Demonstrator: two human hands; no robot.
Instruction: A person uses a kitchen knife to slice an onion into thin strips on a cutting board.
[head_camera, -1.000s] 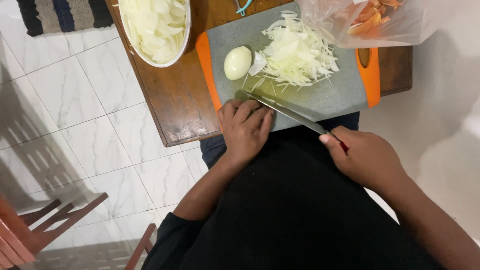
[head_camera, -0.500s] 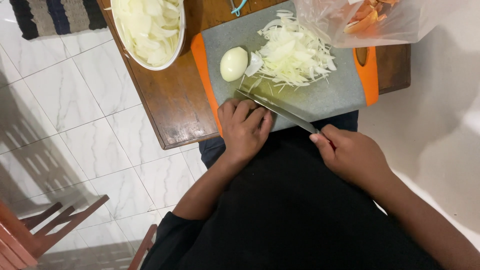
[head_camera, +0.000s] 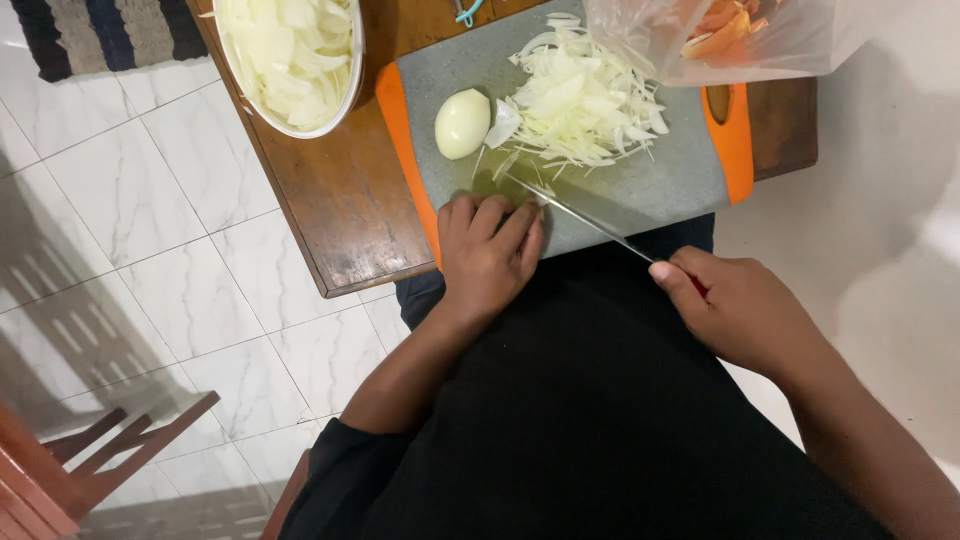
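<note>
Head view looks straight down on a grey cutting board (head_camera: 640, 195) with orange ends, lying on a wooden table (head_camera: 340, 200). The left hand (head_camera: 487, 255) rests fingers-down at the board's near edge, curled over something I cannot make out, probably steadying it for the blade. The right hand (head_camera: 740, 310) is closed around the handle of a knife (head_camera: 580, 212), its tip near the left fingers. A peeled onion half (head_camera: 462, 123) sits beside a heap of sliced onion (head_camera: 585, 100). A white bowl (head_camera: 345, 95) and a plastic bag (head_camera: 720, 35) are cut off at the top.
</note>
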